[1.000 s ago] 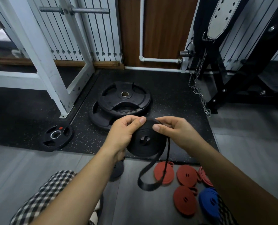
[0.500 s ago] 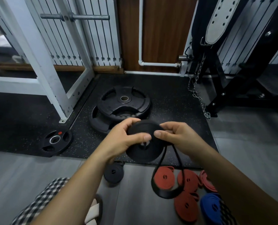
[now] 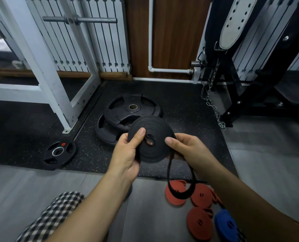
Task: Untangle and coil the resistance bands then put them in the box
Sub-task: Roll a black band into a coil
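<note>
I hold a black resistance band (image 3: 154,137) wound into a flat coil in front of me, above the floor. My left hand (image 3: 127,156) grips its left side, thumb pressed near the centre hole. My right hand (image 3: 185,149) pinches the right edge, where a short loose loop of the band hangs down. On the grey floor at the lower right lie three coiled red bands (image 3: 200,222) and a coiled blue band (image 3: 226,226). No box is in view.
Two stacked black weight plates (image 3: 133,107) lie on the rubber mat beyond the coil, a small plate (image 3: 58,152) to the left. A white rack frame (image 3: 45,70) stands left, a black machine with a chain (image 3: 213,105) right. My checked trouser knee (image 3: 52,217) is below.
The coil has been turned and now faces me flatter and higher. The hanging loop has grown shorter and shifted right, over the red bands. My left thumb moved onto the coil's centre.
</note>
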`<state>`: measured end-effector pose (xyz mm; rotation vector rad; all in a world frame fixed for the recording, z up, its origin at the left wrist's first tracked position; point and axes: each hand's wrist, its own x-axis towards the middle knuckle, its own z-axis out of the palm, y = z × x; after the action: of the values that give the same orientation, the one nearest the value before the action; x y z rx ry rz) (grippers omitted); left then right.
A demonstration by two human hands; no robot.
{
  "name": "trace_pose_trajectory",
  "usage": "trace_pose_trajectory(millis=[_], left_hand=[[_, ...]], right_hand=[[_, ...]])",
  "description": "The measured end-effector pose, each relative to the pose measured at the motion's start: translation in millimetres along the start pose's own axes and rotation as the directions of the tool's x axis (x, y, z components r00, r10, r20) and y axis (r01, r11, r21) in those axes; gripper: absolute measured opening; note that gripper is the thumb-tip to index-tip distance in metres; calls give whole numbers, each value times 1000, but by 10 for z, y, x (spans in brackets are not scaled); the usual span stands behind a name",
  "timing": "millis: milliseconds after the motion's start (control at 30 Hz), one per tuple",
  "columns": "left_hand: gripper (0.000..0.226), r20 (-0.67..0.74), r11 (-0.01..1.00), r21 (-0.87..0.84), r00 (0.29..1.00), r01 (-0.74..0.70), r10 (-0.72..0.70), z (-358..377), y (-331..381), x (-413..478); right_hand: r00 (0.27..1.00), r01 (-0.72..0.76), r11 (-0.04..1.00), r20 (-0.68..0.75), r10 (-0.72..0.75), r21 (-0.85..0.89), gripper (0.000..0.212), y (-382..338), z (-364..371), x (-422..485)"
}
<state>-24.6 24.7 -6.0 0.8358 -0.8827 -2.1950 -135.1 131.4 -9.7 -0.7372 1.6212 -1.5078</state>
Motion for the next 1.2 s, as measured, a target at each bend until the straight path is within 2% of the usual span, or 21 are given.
trace_pose_trajectory(millis=[67, 133, 167, 267, 300, 367, 533, 633, 700, 800, 933, 1100, 1200], left_hand=[[15, 4, 999, 12, 999, 50, -50, -13, -21, -4], [15, 63, 990, 123, 995, 66, -74, -46, 31, 13], [22, 95, 975, 220, 994, 34, -56, -66, 75, 30], [43, 173, 816, 561, 983, -142, 52, -112, 197, 69], [45, 207, 768, 619, 977, -163, 40, -116, 206, 60], [40, 249, 753, 640, 968, -151, -18, -95, 194, 33], [23, 116, 879, 462, 991, -117, 71, -40, 52, 21], [20, -27, 984, 175, 999, -25, 30, -37, 4, 61], [22, -121, 1000, -1, 993, 8, -8, -47, -4, 100], [27, -221, 991, -134, 975, 9, -38, -32, -79, 101], [41, -203, 975, -203, 970, 94, -136, -32, -195, 76], [48, -154, 964, -208, 967, 167, -201, -90, -205, 126], [42, -67, 966, -100, 967, 238, -245, -84, -140, 95]], right_hand=[[1000, -18, 999, 1, 18, 28, 14, -9, -3, 2], [1000, -22, 1000, 14, 22, 12, 14, -54, -49, -9], [999, -21, 1000, 26, 22, -2, 13, -79, -79, -15], [995, -22, 997, 94, 29, -75, 9, -136, -133, -40], [992, -23, 994, 120, 36, -106, 9, -133, -132, -45], [988, -23, 988, 146, 46, -155, 9, -113, -121, -47], [998, 19, 997, 58, -15, -68, 16, -55, -74, 0], [999, 15, 996, 33, -13, -85, 18, 2, -6, 16], [1000, 6, 998, 2, -6, -69, 21, 58, 86, 9], [998, 15, 1000, -64, -15, 13, 27, 175, 301, -25], [987, 49, 989, -161, -26, 141, 33, 214, 415, -28], [992, 47, 989, -118, -30, 142, 32, 165, 319, -1], [997, 36, 995, -76, -29, 95, 28, 98, 233, 7]])
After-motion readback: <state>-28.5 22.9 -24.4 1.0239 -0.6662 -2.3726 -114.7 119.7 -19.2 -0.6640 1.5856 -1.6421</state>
